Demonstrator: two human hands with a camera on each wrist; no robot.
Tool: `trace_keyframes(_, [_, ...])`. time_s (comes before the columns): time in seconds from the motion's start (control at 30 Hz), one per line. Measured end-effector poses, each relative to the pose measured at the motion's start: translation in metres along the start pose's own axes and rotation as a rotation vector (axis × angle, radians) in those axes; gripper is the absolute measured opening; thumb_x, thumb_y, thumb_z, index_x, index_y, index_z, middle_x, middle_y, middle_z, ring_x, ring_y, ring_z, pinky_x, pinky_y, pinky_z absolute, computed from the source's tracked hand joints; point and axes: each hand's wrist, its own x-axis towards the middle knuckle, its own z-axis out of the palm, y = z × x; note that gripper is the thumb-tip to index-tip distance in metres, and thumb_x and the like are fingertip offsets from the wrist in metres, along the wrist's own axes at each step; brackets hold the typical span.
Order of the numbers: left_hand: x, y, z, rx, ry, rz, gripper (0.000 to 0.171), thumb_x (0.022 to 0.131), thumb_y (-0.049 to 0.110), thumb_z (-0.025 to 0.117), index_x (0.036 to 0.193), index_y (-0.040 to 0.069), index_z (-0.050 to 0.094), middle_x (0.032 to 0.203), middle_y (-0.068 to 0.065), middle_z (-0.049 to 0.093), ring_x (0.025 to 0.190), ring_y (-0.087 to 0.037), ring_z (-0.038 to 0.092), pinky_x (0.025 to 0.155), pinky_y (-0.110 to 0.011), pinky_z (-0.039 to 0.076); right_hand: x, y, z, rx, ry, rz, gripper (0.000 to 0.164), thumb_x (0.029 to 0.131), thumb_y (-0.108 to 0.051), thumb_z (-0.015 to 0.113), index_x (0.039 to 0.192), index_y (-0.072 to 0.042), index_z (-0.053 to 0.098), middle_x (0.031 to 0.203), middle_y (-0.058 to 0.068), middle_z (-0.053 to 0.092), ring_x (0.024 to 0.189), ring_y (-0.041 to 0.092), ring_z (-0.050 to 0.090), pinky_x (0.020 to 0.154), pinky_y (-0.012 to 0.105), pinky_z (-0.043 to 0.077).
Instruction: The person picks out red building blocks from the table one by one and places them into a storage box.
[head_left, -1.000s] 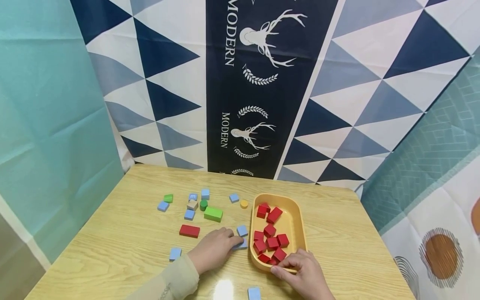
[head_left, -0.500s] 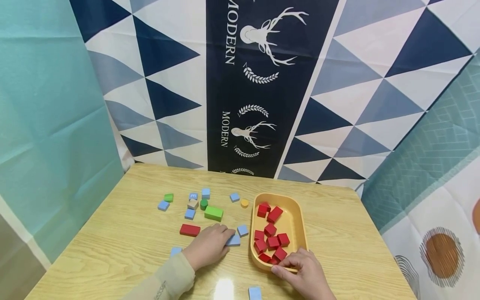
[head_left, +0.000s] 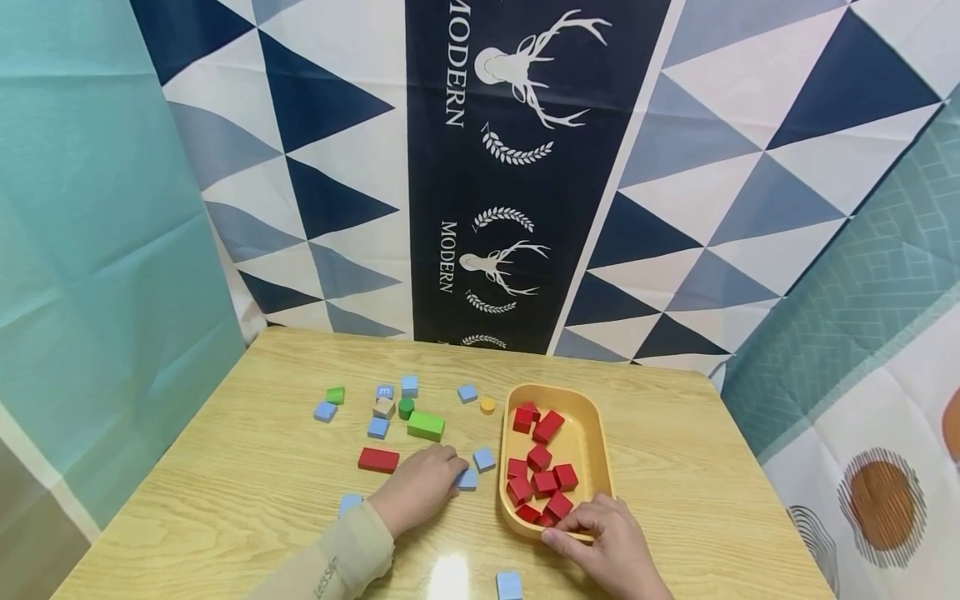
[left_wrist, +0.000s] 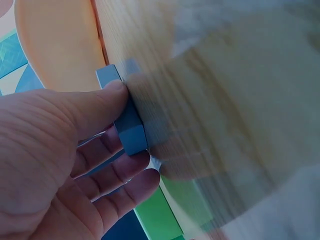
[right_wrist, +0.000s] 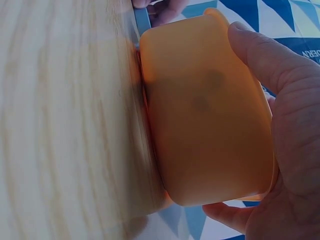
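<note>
Left of the yellow plastic bin [head_left: 594, 454], my left hand [head_left: 422, 487] pinches a flat blue block [head_left: 467, 478]. In the left wrist view the thumb lies on one face of that blue block [left_wrist: 131, 131], with fingers curled behind it near the tabletop. My right hand [head_left: 611, 546] grips the bin's near rim. Seen from the right wrist, the thumb is over the rim of the bin [right_wrist: 200, 110] and other fingers are partly hidden. Several red blocks [head_left: 544, 483] lie inside the bin.
Another blue block [head_left: 484, 458] lies between the left hand and the bin. Farther left are a red block [head_left: 378, 460], a green block [head_left: 426, 426], a yellow disc [head_left: 487, 405] and several small blue blocks. One blue block [head_left: 509, 585] sits near the front.
My left hand has drawn the blue block leftward, away from the bin's wall. The right hand stays at the bin's rim, and the bin has not visibly moved.
</note>
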Motion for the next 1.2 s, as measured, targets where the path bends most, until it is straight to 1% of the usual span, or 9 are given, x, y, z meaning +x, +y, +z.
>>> trace_keyframes(0.17, [-0.003, -0.005, -0.001, -0.015, 0.007, -0.007, 0.025, 0.093, 0.016, 0.070, 0.118, 0.013, 0.070, 0.107, -0.002, 0.065, 0.098, -0.016, 0.058, 0.085, -0.032, 0.054, 0.000, -0.001, 0.000, 0.002, 0.008, -0.003, 0.018, 0.073, -0.043, 0.085, 0.068, -0.045, 0.068, 0.067, -0.032, 0.054, 0.065, -0.001, 0.043, 0.060, 0.024, 0.036])
trace_keyframes(0.27, [-0.005, -0.006, -0.003, -0.022, 0.006, -0.022, 0.024, 0.096, 0.010, 0.064, 0.119, 0.015, 0.070, 0.110, -0.002, 0.065, 0.099, -0.017, 0.058, 0.086, -0.034, 0.054, 0.000, -0.001, 0.000, 0.000, 0.006, -0.003, 0.018, 0.073, -0.043, 0.085, 0.068, -0.045, 0.068, 0.066, -0.032, 0.054, 0.065, -0.001, 0.043, 0.060, 0.024, 0.036])
trace_keyframes(0.43, [-0.006, -0.008, -0.005, -0.036, 0.019, -0.031, 0.023, 0.095, 0.009, 0.064, 0.116, 0.015, 0.072, 0.108, -0.002, 0.066, 0.097, -0.017, 0.058, 0.084, -0.034, 0.054, -0.001, 0.000, 0.000, -0.009, 0.006, -0.010, 0.018, 0.073, -0.043, 0.085, 0.068, -0.044, 0.068, 0.067, -0.033, 0.054, 0.066, -0.002, 0.043, 0.060, 0.023, 0.035])
trace_keyframes(0.63, [-0.006, -0.009, -0.006, -0.039, 0.034, -0.028, 0.022, 0.095, 0.006, 0.064, 0.113, 0.014, 0.073, 0.105, -0.002, 0.066, 0.094, -0.017, 0.057, 0.082, -0.033, 0.055, -0.001, 0.001, 0.000, -0.005, 0.001, 0.005, 0.018, 0.073, -0.045, 0.085, 0.068, -0.045, 0.068, 0.067, -0.032, 0.054, 0.065, -0.002, 0.042, 0.060, 0.023, 0.034])
trace_keyframes(0.87, [-0.007, -0.012, -0.008, -0.027, 0.050, -0.009, 0.021, 0.092, 0.005, 0.067, 0.108, 0.016, 0.074, 0.102, 0.000, 0.066, 0.090, -0.015, 0.057, 0.081, -0.032, 0.054, 0.000, 0.000, 0.000, -0.001, 0.016, -0.022, 0.018, 0.073, -0.042, 0.086, 0.068, -0.043, 0.069, 0.067, -0.032, 0.054, 0.066, -0.002, 0.043, 0.060, 0.025, 0.036])
trace_keyframes(1.07, [-0.006, -0.012, -0.008, -0.034, 0.032, -0.021, 0.024, 0.093, 0.005, 0.066, 0.114, 0.014, 0.071, 0.106, -0.002, 0.065, 0.094, -0.016, 0.057, 0.084, -0.033, 0.054, 0.000, 0.000, 0.000, -0.005, 0.013, -0.032, 0.017, 0.073, -0.043, 0.085, 0.068, -0.043, 0.069, 0.067, -0.031, 0.055, 0.067, -0.002, 0.044, 0.061, 0.025, 0.036])
trace_keyframes(1.13, [-0.005, -0.011, -0.008, -0.032, 0.033, -0.018, 0.024, 0.093, 0.006, 0.066, 0.116, 0.014, 0.071, 0.107, -0.001, 0.065, 0.095, -0.015, 0.057, 0.085, -0.032, 0.053, 0.000, 0.001, 0.000, -0.007, 0.009, -0.023, 0.017, 0.073, -0.043, 0.085, 0.068, -0.043, 0.069, 0.067, -0.032, 0.055, 0.067, -0.002, 0.044, 0.061, 0.025, 0.036])
trace_keyframes(1.2, [-0.004, -0.010, -0.009, -0.032, 0.034, -0.013, 0.024, 0.093, 0.006, 0.067, 0.114, 0.015, 0.072, 0.104, -0.001, 0.065, 0.093, -0.015, 0.057, 0.085, -0.032, 0.053, 0.000, 0.001, 0.000, -0.008, 0.004, -0.007, 0.017, 0.072, -0.045, 0.085, 0.068, -0.045, 0.068, 0.067, -0.033, 0.054, 0.067, -0.003, 0.044, 0.061, 0.025, 0.037])
